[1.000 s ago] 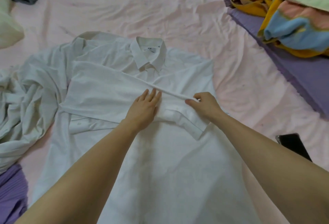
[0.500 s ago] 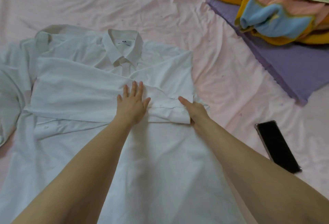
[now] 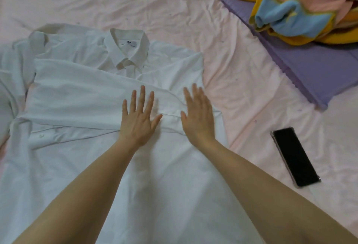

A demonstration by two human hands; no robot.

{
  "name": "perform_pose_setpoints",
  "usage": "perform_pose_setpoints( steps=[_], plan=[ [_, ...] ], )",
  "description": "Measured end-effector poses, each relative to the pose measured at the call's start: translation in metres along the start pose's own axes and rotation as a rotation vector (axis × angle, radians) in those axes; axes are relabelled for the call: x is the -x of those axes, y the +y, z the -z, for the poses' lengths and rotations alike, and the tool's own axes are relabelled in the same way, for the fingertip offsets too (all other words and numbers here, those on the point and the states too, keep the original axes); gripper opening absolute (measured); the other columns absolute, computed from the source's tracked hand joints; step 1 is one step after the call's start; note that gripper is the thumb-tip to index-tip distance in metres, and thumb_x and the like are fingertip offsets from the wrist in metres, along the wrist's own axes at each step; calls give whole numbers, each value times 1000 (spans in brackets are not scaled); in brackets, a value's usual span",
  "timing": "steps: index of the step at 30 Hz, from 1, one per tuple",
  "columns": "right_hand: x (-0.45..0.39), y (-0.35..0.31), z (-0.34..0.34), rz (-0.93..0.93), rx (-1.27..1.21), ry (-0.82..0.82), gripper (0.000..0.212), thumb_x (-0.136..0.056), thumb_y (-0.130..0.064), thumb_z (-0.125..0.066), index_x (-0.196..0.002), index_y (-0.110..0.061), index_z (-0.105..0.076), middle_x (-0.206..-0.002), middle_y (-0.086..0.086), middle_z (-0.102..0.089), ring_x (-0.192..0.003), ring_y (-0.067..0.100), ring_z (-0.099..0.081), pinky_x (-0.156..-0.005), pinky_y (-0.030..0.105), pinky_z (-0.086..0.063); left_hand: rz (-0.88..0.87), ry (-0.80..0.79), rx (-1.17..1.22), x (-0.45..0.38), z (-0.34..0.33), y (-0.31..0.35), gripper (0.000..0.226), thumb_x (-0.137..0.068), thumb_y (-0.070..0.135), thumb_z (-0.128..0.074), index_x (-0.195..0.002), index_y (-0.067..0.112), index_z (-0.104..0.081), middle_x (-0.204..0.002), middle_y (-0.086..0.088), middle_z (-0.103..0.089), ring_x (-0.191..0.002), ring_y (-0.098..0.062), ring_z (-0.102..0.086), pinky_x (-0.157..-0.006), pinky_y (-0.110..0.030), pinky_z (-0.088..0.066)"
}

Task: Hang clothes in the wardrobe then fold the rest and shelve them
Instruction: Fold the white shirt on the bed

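Your right hand (image 3: pixel 197 113) has let go of the cuff and now lies flat, fingers straight, on the folded sleeve (image 3: pixel 87 98); your left hand (image 3: pixel 138 116) presses beside it, fingers spread and empty; both forearms reach forward over the white shirt (image 3: pixel 155 175), spread collar-up on the pink sheet (image 3: pixel 242 88); a phone (image 3: pixel 295 156) lies to its right.

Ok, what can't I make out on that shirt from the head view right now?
- Shirt hem: cut off by the bottom edge, behind both forearms.
- Cuff: under the left hand and right hand.
- Other sleeve: runs off the left edge.
- Collar label: text too small to read.
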State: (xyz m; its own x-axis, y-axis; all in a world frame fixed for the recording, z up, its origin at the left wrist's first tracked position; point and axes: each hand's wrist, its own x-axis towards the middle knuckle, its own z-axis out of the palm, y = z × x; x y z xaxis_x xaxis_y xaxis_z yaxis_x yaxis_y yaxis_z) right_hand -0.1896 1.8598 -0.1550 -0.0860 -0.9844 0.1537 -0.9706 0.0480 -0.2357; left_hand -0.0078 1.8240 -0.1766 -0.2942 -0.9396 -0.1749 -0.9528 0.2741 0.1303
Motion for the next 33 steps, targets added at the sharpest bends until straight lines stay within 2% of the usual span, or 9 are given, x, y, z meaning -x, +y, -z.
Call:
perform_pose_setpoints(
  steps=[4, 7, 10, 12, 19, 22, 26, 29, 33],
  plan=[
    [11, 17, -23, 40, 115, -440, 63, -102, -43, -24, -154, -15, 1, -162, 3, 7, -148, 15, 8, -119, 36, 11, 3, -206, -24, 1, -9, -3, 73, -96, 61, -12, -151, 24, 17, -159, -3, 23, -147, -27, 17, -120, -49, 0],
    [18, 19, -26, 93, 133, -260, 65, -100, -44, -19, -153, -11, -1, -161, 4, 5, -148, 17, 5, -119, 35, 8, -28, -80, 0, 0, -9, -3, 72, -97, 58, -14, -151, 23, 17, -158, -4, 25, -147, -26, 18, -120, -46, 2],
    [22, 25, -26, 114, 184, -459, 65, -102, -46, -21, -153, -14, 5, -161, 1, 10, -148, 14, 9, -118, 35, 12, -32, -229, 1, 7, -9, -1, 73, -97, 59, -16, -152, 22, 14, -159, -5, 21, -147, -25, 16, -120, -46, 0],
    [24, 19, -14, 72, 106, -450, 66, -102, -44, -24, -153, -12, 3, -161, 4, 11, -148, 16, 11, -118, 34, 12, -5, -128, 74, 23, -2, -1, 71, -99, 54, -20, -154, 18, 8, -160, -7, 16, -148, -25, 13, -121, -43, -1],
    [119, -13, 54, 107, -100, -352, 53, -99, -31, -46, -144, -4, -37, -151, 16, -33, -142, 29, -28, -120, 39, -12, 101, -132, 155, 170, 21, -26, 50, -99, 29, -44, -144, 7, -36, -156, -15, -26, -146, -31, -17, -119, -43, -17],
    [172, -17, 80, 50, -79, -498, 53, -96, -28, -54, -141, -4, -40, -146, 16, -39, -137, 31, -33, -116, 41, -20, 240, -75, 195, 254, 26, -34, 39, -89, 16, -62, -124, 1, -58, -132, -21, -53, -123, -40, -49, -103, -47, -38],
    [239, -33, 98, 367, -53, -608, 37, -80, -17, -73, -112, -2, -62, -115, 17, -60, -106, 38, -58, -84, 44, -49, 182, -124, 143, 345, 18, -31, 35, -68, 13, -80, -101, 5, -69, -100, -14, -65, -86, -37, -63, -72, -41, -50],
    [277, -47, 100, 463, 48, -763, 36, -89, -23, -60, -121, -7, -53, -123, 11, -50, -115, 32, -49, -72, 39, -46, 82, -231, 60, 395, 1, -32, 50, -52, 26, -89, -95, 11, -68, -94, -7, -64, -82, -33, -62, -57, -35, -49],
    [318, -55, 83, 407, 285, -821, 54, -92, -26, -55, -139, -11, -32, -144, 11, -33, -133, 29, -32, -87, 37, -41, 41, -246, -6, 421, -19, -36, 64, -44, 14, -87, -103, 11, -65, -104, -6, -62, -93, -29, -59, -42, -30, -45]
  ],
)
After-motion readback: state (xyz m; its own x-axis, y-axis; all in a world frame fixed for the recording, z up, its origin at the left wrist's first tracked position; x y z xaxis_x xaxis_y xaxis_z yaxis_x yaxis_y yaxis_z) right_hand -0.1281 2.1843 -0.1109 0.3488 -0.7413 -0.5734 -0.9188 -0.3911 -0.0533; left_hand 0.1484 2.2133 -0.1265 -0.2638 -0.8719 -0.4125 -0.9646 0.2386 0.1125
